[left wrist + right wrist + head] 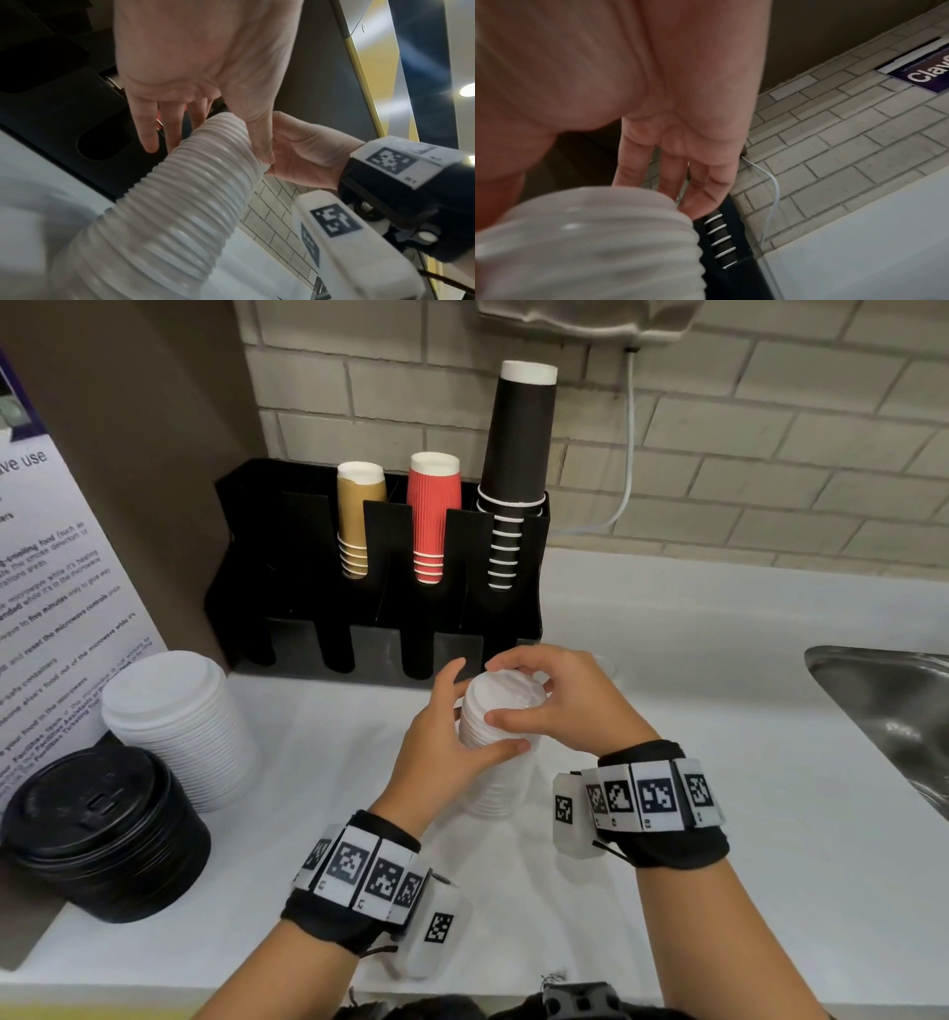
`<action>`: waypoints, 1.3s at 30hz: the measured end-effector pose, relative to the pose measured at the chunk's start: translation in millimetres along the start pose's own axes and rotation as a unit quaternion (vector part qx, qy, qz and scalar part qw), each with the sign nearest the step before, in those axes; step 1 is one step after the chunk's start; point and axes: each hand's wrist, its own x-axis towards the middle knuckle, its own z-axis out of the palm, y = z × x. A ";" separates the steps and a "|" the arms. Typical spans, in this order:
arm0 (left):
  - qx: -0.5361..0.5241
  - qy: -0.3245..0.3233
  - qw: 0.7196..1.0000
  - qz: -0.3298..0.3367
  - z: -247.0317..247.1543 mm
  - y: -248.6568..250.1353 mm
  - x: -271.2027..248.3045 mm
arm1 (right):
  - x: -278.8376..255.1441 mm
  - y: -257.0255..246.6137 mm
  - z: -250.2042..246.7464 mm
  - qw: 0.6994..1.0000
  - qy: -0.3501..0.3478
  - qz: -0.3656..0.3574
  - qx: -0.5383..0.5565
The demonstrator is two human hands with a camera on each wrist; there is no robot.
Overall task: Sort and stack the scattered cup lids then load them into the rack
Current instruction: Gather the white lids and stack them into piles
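Observation:
A tall stack of small white lids (493, 762) stands on the white counter (719, 762) in front of the black rack (246, 546). My left hand (441, 742) grips the stack's left side, thumb across the near face. My right hand (560, 706) curls over the stack's top, thumb on the near side of the top lids. The left wrist view shows the ribbed stack (185, 203) between my left hand (200, 81) and right hand (303, 154). In the right wrist view, the stack (585, 243) sits under my right hand (680, 142). The rack's front slots (334, 649) look dark.
The rack's back row holds tan cups (357, 521), red cups (434, 516) and tall black cups (516, 469). A stack of wide white lids (179, 726) and one of black lids (102, 829) stand at the left. A steel sink (883, 701) lies to the right.

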 end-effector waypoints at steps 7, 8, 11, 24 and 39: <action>0.012 -0.001 1.000 0.008 -0.6 2.5 0.8 | -1.1 -0.3 0.4 1.000 -0.011 0.006 -0.001; 0.012 0.001 1.000 0.012 -0.5 2.6 1.6 | -1.6 0.6 0.2 1.000 -0.015 0.007 0.005; 0.011 0.000 1.000 0.021 -0.9 2.2 3.5 | 1.3 12.4 -3.8 0.999 0.008 0.020 0.044; 0.003 -0.009 1.000 0.018 -3.2 0.2 4.8 | 47.3 131.3 -12.8 0.870 -0.067 0.404 -0.275; -0.013 -0.019 1.000 0.005 -1.0 4.7 1.6 | 36.2 115.7 -28.2 0.934 0.002 0.334 -0.126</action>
